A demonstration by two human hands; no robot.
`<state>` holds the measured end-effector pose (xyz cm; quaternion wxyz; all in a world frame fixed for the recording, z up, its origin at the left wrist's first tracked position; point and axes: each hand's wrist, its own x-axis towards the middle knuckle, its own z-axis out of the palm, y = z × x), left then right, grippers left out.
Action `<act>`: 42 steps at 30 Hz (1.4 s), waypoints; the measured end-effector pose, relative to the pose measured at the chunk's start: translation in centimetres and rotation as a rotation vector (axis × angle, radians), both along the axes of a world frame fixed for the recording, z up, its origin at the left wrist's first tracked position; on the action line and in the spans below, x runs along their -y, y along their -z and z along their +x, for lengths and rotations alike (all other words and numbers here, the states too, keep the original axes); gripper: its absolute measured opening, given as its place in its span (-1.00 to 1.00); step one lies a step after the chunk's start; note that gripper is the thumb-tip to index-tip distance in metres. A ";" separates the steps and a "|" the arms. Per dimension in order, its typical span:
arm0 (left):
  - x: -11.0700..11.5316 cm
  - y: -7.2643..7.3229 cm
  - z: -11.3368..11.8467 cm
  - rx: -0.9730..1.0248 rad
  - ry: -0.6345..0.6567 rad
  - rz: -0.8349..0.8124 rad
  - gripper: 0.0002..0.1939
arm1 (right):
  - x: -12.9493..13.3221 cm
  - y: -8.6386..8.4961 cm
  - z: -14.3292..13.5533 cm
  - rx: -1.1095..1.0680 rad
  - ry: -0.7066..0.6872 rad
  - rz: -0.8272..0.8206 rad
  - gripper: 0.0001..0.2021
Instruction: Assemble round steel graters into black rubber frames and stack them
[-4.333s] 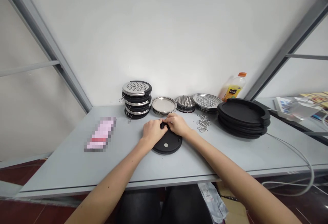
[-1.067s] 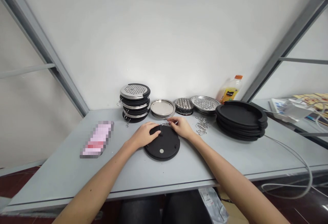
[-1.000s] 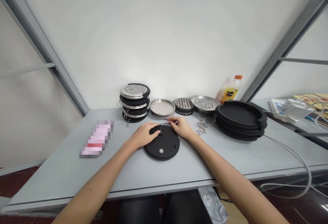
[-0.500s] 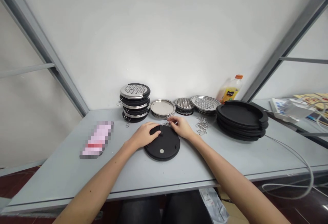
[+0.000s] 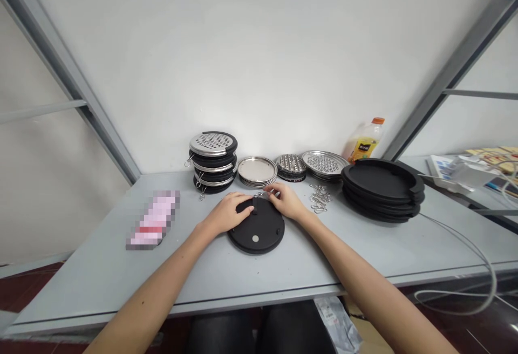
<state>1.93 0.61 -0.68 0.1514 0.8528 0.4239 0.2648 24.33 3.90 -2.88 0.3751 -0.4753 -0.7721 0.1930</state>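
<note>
A round black disc (image 5: 259, 232) lies on the table in front of me, with a pale dot near its front and a small metal clip (image 5: 259, 195) at its back edge. My left hand (image 5: 232, 212) grips the disc's back left side, thumb on the black tab beside the clip. At the back right edge, my right hand (image 5: 285, 200) has its fingers curled by the clip; whether they hold it is too small to tell. Loose metal clips (image 5: 319, 198) lie to the right of my right hand.
Behind stand stacked black-and-metal graters (image 5: 213, 143), metal plates (image 5: 257, 169), grater discs (image 5: 290, 165) and perforated discs (image 5: 325, 164). Black round trays (image 5: 380, 186), a bottle (image 5: 366, 141) and a cable are on the right. A blurred pink object (image 5: 154, 219) lies left.
The fingers of my right hand have shifted slightly at the disc's back edge, and the clip shows more plainly. My left hand stays in place.
</note>
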 end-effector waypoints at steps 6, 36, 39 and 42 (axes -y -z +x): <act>-0.1 0.2 -0.1 0.006 0.017 0.008 -0.66 | 0.5 -0.6 -0.1 0.026 -0.119 0.015 -0.73; 3.1 -2.2 -0.5 -0.100 0.280 0.103 -0.27 | 0.2 -1.2 -0.1 -0.178 0.007 -0.021 -0.82; 3.1 -1.8 -0.6 -0.194 0.290 0.047 0.01 | 0.0 -1.1 0.1 -0.181 0.052 0.002 -0.81; 3.1 -1.3 -0.5 -0.222 0.286 0.039 0.05 | -0.1 -0.8 0.2 -0.156 0.062 -0.002 -0.80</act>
